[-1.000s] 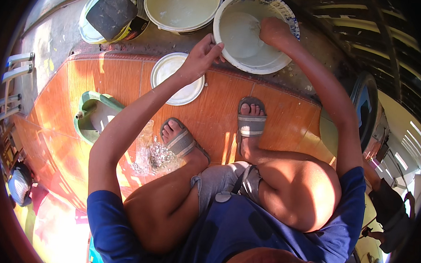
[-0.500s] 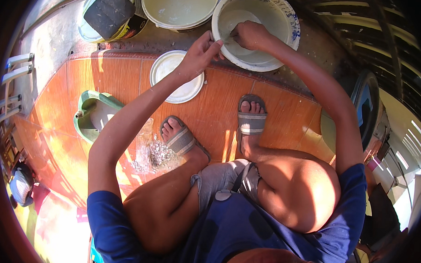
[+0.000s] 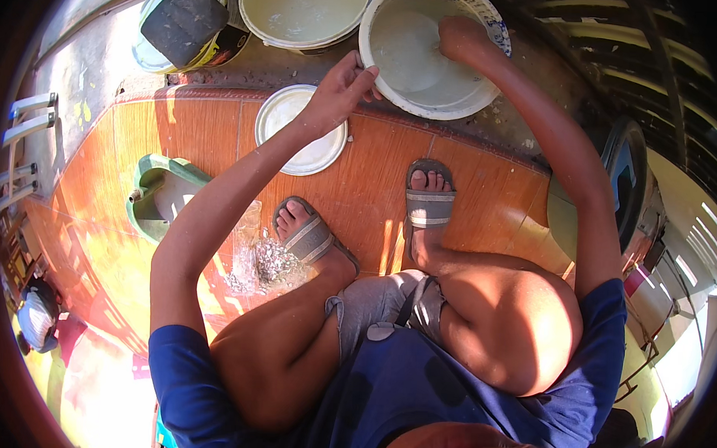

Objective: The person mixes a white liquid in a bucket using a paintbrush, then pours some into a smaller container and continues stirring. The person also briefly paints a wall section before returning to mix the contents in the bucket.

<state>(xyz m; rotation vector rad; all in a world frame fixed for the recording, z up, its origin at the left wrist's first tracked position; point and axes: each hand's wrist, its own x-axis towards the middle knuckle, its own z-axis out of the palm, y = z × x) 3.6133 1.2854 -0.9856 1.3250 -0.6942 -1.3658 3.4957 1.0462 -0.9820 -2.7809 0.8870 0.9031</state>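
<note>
A round white basin (image 3: 496,93), its rim stained with dark blue at the far right, holds a cloudy pale liquid (image 3: 411,64). At its near left side my left hand (image 3: 346,89) grips the rim, thumb on top and fingers curled outside. My right hand (image 3: 466,42) reaches over the basin's right side, closed in a fist just above the liquid. Whatever it holds is hidden below the fist.
Left of the basin stands a white bucket (image 3: 301,45) with pale contents. Farther left is another bucket with a dark pad (image 3: 182,22) on top. A white lid (image 3: 317,158), a green scoop-like container (image 3: 145,215) and a clear bag with silvery bits (image 3: 266,264) lie on the tiles.
My right hand has moved from the basin's left part to its right part, slightly farther away. My left hand stays at the rim.
</note>
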